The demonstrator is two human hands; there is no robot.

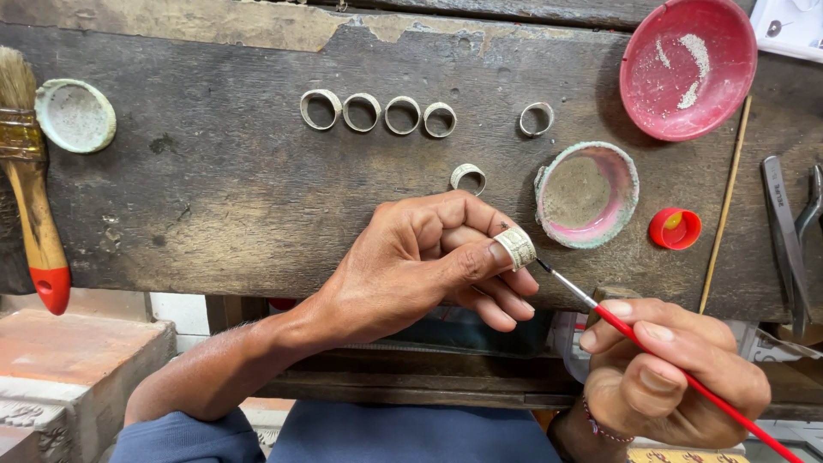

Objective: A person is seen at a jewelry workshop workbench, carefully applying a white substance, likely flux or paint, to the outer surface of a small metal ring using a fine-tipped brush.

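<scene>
Your left hand [429,261] pinches a wide silver-coloured metal ring [517,247] between thumb and fingers, just over the front edge of the worn dark wooden table [223,189]. Your right hand [673,373] is closed around a thin red-handled paintbrush [660,356], held like a pen below that front edge, and the brush tip touches the ring's lower side. The 2 hands are apart, joined only by brush and ring.

On the table, 4 similar metal rings [378,113] lie in a row near the middle of the back edge, a 5th ring [537,119] sits to their right, and a 6th ring [468,178] lies just beyond your left fingers. A crusted pink dish with grey paste [587,195] stands just beside the held ring, with a small red cap [675,229] to its right. A red plastic bowl with white powder [688,67] sits at the back right corner. A wide wooden brush with a red-tipped handle [30,189] and a pale round lid [75,115] lie at the left edge; metal pliers [793,231] lie at the right edge.
</scene>
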